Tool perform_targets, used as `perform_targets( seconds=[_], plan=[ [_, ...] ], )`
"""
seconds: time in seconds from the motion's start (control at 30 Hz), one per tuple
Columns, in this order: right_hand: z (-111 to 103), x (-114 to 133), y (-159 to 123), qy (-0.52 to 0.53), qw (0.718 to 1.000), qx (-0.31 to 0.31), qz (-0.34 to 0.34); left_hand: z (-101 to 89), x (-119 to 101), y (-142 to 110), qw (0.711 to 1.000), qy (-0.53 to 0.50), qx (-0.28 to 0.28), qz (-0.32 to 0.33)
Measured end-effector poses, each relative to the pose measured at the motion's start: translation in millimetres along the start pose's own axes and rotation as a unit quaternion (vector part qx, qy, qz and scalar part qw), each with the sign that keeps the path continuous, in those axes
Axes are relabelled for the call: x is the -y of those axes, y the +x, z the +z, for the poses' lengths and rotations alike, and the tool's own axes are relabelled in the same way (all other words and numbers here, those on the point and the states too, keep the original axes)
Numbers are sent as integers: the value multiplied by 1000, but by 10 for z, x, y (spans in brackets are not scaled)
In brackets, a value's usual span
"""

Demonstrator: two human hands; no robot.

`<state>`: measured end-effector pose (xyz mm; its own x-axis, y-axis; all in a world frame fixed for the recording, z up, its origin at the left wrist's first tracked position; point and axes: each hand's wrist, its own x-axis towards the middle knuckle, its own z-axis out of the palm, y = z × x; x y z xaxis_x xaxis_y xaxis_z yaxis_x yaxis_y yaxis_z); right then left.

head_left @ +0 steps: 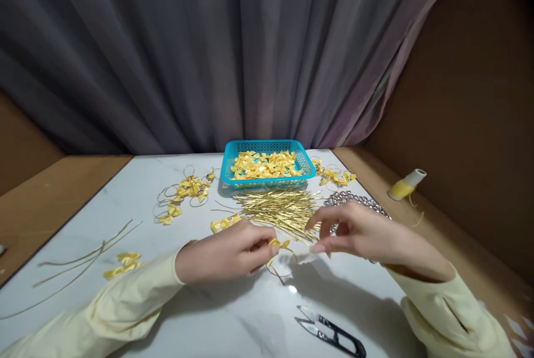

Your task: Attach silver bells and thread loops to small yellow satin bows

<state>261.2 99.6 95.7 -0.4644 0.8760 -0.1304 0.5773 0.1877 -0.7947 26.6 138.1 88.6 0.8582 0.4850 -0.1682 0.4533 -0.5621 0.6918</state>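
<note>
My left hand (pixel 233 252) pinches a yellow ribbon bow (pixel 280 243) between thumb and fingers, over the middle of the table. A thin gold wire tie (pixel 275 272) loops and hangs from this bow, beside the fingertips. To its right my right hand (pixel 348 230) hovers with thumb and index finger apart. Close to that thumb is a pale, blurred patch that I cannot make out. Behind both hands lies a pile of gold wire ties (pixel 279 208). Silver beads (pixel 354 199), partly covered by my right hand, lie beyond it.
A blue basket (pixel 269 182) of yellow bows stands at the back. Finished-looking bow loops lie at left (pixel 187 188) and right (pixel 334 174). Black thread snips (pixel 331 333) lie in front. A thread spool (pixel 404 185) stands right; loose wires (pixel 92 255) lie left.
</note>
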Motion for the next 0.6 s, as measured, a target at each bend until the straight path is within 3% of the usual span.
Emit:
perform_targets(
  seconds=[0.17,0.23,0.4,0.6],
  plan=[
    [15,7,-45,-121,984,118,-61,-16,3,-6,1000,22,22,0],
    [8,-4,-47,-140,980,120,-79,-23,7,-9,999,28,28,3],
    [34,-14,-9,-106,992,46,-45,-22,14,-8,999,24,33,2],
    [183,-71,150,-46,987,154,-10,-39,2,-6,999,23,20,-11]
  ],
)
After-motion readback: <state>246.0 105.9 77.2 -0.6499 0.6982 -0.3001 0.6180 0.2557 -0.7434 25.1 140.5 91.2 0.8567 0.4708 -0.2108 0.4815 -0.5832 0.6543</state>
